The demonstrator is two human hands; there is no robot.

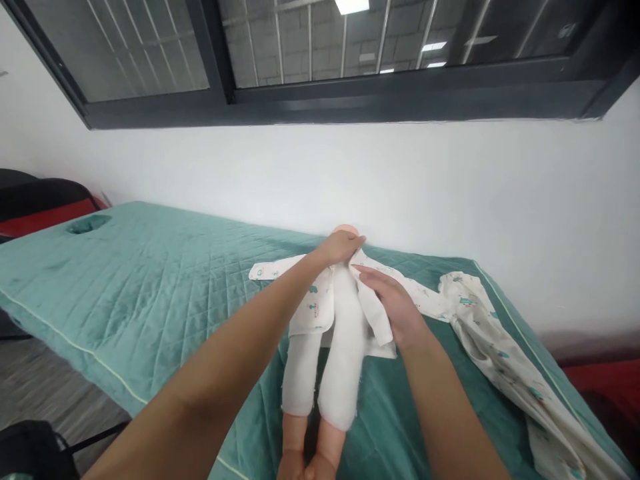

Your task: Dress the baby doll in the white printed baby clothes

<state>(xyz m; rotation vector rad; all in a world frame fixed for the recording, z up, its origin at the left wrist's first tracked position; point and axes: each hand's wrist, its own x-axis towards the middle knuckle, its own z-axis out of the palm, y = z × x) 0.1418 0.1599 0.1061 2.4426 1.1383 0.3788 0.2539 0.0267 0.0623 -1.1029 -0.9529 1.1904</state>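
On the far half of a bed [150, 280] with a teal quilted cover, stitched in diamonds and edged with pale piping, a doll [345, 333] lies on its back. Its long axis runs almost straight away from the viewer: the bald, peach-coloured plastic head points at the white wall [450, 193], and the bare feet point back to the near edge of the bed. Its legs are sheathed in plain white knit, smooth and tube-shaped, ending above the ankles. A shirt [313, 303] of thin white cotton with small teal prints lies open under the body, one sleeve stretched flat to the left. The left hand [340, 248] reaches over the chest to the collar just below the head, its grip pressed together on the cloth there. The right hand [395, 307] rests on the shirt's right front flap, fingers straight and close together along the folded edge; the thumb is hidden, so I cannot tell whether it pinches the flap. Just right of the doll, a second garment [500, 347] of the same printed cloth lies rumpled, trailing along the bed's right side. An oval hole [87, 224] dents the cover at the far left end. Above the wall runs a dark-framed window [320, 93].
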